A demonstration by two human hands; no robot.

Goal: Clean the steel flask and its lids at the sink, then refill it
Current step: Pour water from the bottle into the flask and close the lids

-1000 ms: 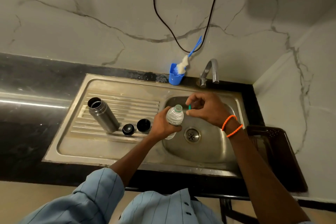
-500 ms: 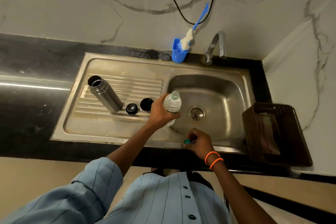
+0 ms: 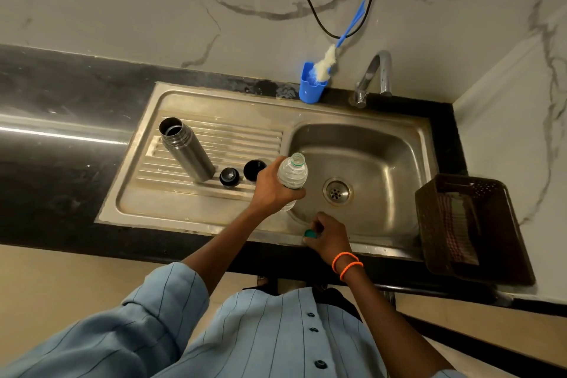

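Item: steel flask (image 3: 187, 153), uncapped, mouth open toward the camera, standing on the ribbed draining board of the steel sink (image 3: 196, 218), left of the basin. Item: two black lids, a smaller domed lid (image 3: 229, 176) just beside the flask's base and a larger cup lid (image 3: 254, 169) to its right, both on the draining board and apart from the flask. Item: clear plastic water bottle (image 3: 292, 174), uncapped, upright, held over the near-left edge of the basin; the left hand (image 3: 274, 189) is wrapped round its lower body with fingers curled. Item: small teal bottle cap (image 3: 310, 234), at the front rim of the sink, pinched by the right hand (image 3: 329, 236), whose fingers are curled over it; two orange bands (image 3: 346, 264) circle that wrist. Item: round drain (image 3: 336, 192) at the basin floor, right of the bottle. Item: curved tap (image 3: 372, 77) at the back rim. Item: blue cup (image 3: 311, 84) left of the tap, holding a bottle brush (image 3: 337, 46) with white bristles and a blue handle leaning right against the marble wall. Item: dark brown perforated basket (image 3: 469, 224) on the black desk (image 3: 61, 144), right of the sink, with checked cloth inside. Item: black cable (image 3: 310, 3) looping down the wall above the brush. Person wears a light blue striped shirt (image 3: 260, 331), sleeves pushed up.
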